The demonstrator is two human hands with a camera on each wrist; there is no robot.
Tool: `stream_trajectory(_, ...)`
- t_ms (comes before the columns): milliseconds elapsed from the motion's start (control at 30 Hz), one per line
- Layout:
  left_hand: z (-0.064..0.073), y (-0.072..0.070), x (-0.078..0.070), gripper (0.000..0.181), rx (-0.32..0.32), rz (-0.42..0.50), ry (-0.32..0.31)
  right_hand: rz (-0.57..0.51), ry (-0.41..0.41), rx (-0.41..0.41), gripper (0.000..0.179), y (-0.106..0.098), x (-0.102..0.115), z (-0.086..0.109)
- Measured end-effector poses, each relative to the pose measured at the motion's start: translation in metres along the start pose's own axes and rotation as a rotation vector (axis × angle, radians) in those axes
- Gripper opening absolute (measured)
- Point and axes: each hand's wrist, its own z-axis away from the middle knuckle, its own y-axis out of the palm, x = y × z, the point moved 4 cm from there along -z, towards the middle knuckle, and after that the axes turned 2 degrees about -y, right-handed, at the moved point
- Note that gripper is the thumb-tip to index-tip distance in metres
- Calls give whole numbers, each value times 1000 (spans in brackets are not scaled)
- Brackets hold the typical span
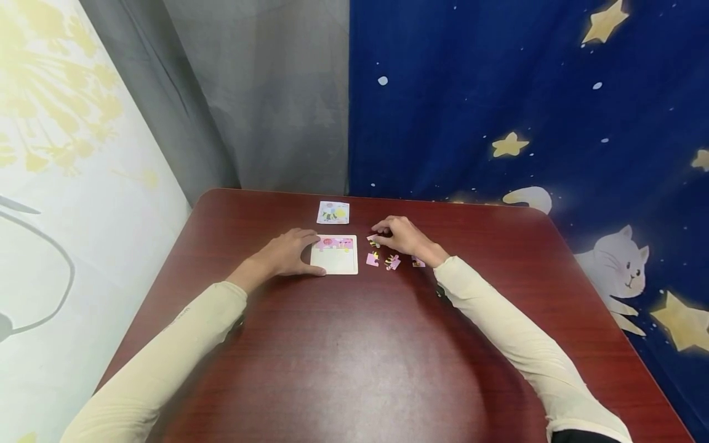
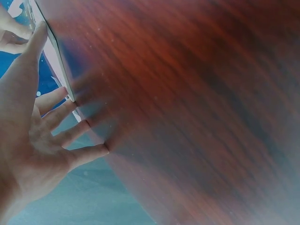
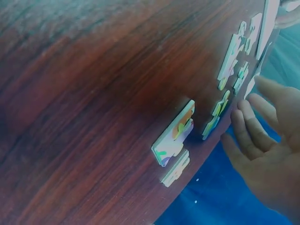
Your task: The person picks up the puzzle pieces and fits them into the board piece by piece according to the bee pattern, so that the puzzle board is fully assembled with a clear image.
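Note:
My left hand (image 1: 286,251) steadies a white puzzle tray (image 1: 334,264) at its left side, thumb on the near corner and fingers spread along the far-left corner. A strip of pink puzzle pieces (image 1: 335,243) fills the tray's far part; its near part shows bare white. In the left wrist view, the fingers of the left hand (image 2: 51,126) look nearly straight, their tips down by the tray edge. My right hand (image 1: 405,236) hovers right of the tray, fingertips close over a puzzle piece (image 1: 374,243). In the right wrist view, thumb and fingers of this hand (image 3: 267,136) stand apart.
Several loose puzzle pieces lie right of the tray, among them one pink piece (image 1: 373,259), a bee-striped piece (image 1: 392,263) and another (image 1: 418,262) beneath the right wrist. A picture card (image 1: 333,213) lies beyond the tray on the dark red table (image 1: 332,351). Curtains hang behind.

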Motion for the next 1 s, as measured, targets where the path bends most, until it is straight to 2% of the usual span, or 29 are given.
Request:
stream_trajectory(133,1,0,1,101,2,-1,-5,21,58,25,39,4,-2,0)
stream_trajectory(233,1,1,1,101,5,-2,-4,26,69,51,37,6,-3,0)
stream_trajectory(400,1,1,0,101,5,-4,-3,2,29,49,30,7,-1,-2)
stream_trajectory(700,0,1,0,101,1,-4,-3,0,35,51,37,7,0,-5)
stream_trajectory(1000,-1,0,0,102,9,-6,-3,-10,-56,56,29,7,5,-6)
